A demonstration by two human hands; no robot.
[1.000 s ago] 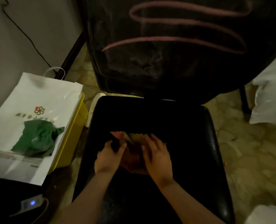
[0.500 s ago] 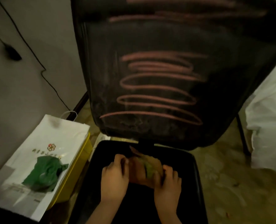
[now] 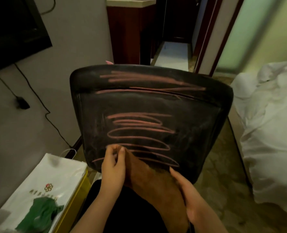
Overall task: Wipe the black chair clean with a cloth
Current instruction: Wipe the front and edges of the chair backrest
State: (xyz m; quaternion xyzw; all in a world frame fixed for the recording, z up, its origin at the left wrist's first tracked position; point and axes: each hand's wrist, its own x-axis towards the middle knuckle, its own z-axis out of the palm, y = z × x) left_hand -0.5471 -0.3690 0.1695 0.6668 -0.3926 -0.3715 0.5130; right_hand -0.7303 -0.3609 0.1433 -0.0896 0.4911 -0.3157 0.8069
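The black chair [image 3: 198, 118] faces me, its backrest covered in pink chalk scribbles [image 3: 139, 130]. A brown cloth [image 3: 154, 184] is stretched between my hands in front of the backrest's lower edge. My left hand [image 3: 112, 167] pinches the cloth's upper corner against the lowest scribbles. My right hand [image 3: 188, 195] grips its lower right edge. The seat [image 3: 127, 211] is mostly hidden beneath my arms and the cloth.
A white paper bag [image 3: 55, 175] with a green cloth [image 3: 40, 214] on it sits over a yellow bin at lower left. White bedding [image 3: 270, 132] lies to the right. A dark screen and cables hang on the left wall; a doorway opens behind the chair.
My hands lifted the cloth from the seat up to the backrest's lower part and spread it. My view tilted up, showing the whole backrest and the room.
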